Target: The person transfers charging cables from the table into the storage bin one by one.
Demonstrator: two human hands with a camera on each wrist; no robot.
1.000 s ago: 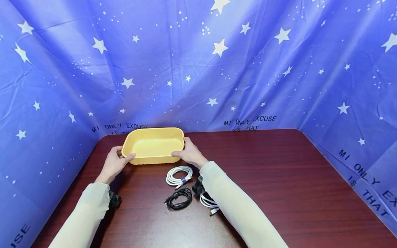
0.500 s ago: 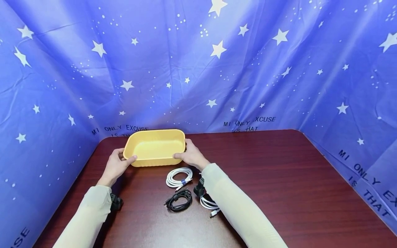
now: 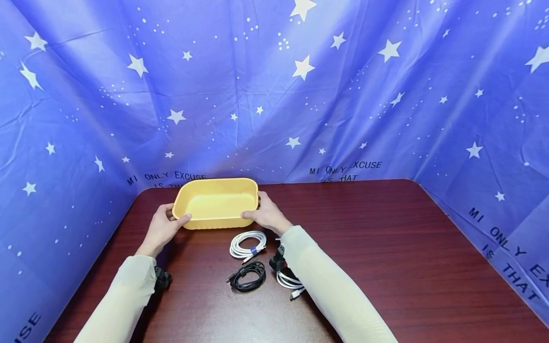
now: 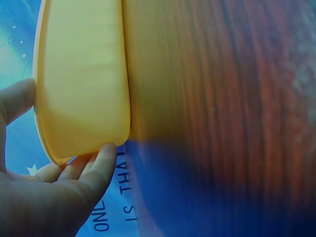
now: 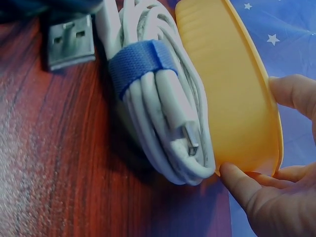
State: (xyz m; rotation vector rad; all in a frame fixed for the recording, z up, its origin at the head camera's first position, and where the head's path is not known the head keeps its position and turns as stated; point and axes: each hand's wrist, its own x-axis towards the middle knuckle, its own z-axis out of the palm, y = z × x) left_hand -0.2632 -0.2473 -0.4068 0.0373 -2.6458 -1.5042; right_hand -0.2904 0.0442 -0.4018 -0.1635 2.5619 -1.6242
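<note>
The left hand [image 3: 159, 226] and right hand [image 3: 270, 214] hold the yellow plastic bin [image 3: 218, 223] at its eight and four o'clock, towards the table [image 3: 386, 247]'s eleven. Positioning it seems under way; the blue-strapped white cable [image 5: 153, 113], black cable [image 3: 245, 270] and second white cable [image 3: 289, 285] lie outside, around its five o'clock, ungripped.

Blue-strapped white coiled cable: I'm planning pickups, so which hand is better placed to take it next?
Probably the right hand: it grips the right end of the yellow rounded-rectangular tub, close to the cable, while the left hand grips the opposite end, farther away.
</note>
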